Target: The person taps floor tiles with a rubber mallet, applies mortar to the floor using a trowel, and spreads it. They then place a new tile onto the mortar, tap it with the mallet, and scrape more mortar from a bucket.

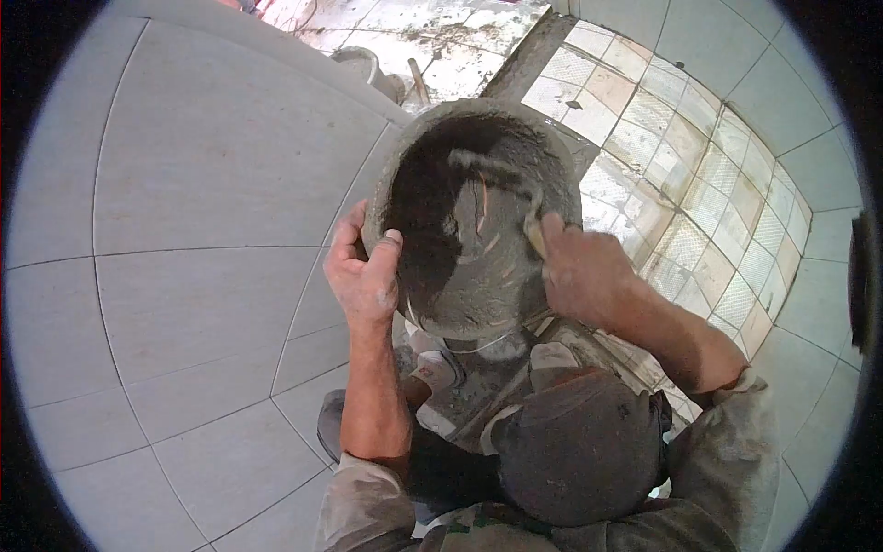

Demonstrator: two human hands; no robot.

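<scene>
A mortar-caked bucket [563, 175] is tilted with its mouth facing me. Wet grey mortar [478, 285] coats its inside wall and bottom. My left hand [363, 276] grips the left rim, thumb over the edge and fingers around the outside. In my right hand [589, 271], closed at the right side of the mouth, is the pale handle of a trowel [534, 232]. Its metal part reaches up and left inside the bucket, somewhat blurred and smeared with mortar.
Large grey tiles [202, 184] cover the wall on the left. Smaller patterned tiles [681, 166] lie on the right. Beyond the bucket stand another pail [366, 66] and a wooden handle [418, 81]. A shoe [437, 370] and a dark rounded cloth shape [584, 451] are below.
</scene>
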